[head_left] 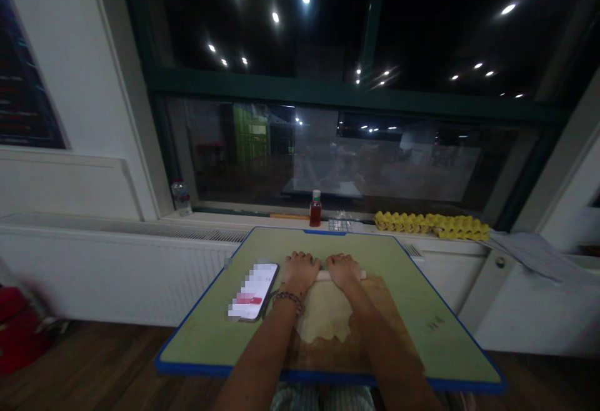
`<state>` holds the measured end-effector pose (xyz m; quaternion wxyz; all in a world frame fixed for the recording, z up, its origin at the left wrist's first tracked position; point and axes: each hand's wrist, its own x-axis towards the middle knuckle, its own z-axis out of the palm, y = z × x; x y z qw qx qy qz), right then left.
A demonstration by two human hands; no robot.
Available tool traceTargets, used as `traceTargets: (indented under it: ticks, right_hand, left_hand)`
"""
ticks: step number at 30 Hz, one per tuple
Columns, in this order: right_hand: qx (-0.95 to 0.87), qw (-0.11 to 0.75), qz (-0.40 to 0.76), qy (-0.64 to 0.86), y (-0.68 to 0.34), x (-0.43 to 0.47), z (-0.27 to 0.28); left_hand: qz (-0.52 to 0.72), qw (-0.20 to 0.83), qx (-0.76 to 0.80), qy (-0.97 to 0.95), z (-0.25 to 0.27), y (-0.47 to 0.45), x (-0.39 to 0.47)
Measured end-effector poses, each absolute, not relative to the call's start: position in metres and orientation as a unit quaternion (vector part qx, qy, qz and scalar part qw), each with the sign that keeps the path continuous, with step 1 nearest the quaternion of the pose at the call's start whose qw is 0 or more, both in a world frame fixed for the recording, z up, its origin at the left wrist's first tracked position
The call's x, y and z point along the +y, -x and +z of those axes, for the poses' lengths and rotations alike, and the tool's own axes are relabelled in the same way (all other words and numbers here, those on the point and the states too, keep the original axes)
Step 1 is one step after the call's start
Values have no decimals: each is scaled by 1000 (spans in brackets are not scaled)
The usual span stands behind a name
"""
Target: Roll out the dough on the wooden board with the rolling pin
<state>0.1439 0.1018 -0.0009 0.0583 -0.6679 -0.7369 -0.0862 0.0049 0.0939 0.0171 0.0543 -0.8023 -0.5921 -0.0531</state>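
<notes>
A pale rolling pin (pixel 323 275) lies crosswise over the far part of a flattened sheet of dough (pixel 323 320). My left hand (pixel 301 270) is closed over its left end, fingers curled toward the far side. On the right, my right hand (pixel 344 268) grips the other end, where a short tip sticks out. The dough has a ragged near edge and rests on a brown wooden board (pixel 391 311). My forearms cover parts of the board, and the fingertips are partly hidden. A beaded bracelet (pixel 289 302) circles my left wrist.
The board lies on a green folding table (pixel 450 336) with a blue rim. A lit phone (pixel 257 289) sits left of my left hand. On the windowsill stand a red-filled bottle (pixel 315 211), a clear bottle (pixel 181 198) and yellow egg trays (pixel 431 225).
</notes>
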Motion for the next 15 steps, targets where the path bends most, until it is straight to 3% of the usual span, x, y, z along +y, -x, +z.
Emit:
traceTargets:
  ticks: [15]
  right_hand:
    - [-748, 39, -90, 656, -143, 107, 4]
  left_hand:
    - [-51, 55, -631, 772, 20, -8, 103]
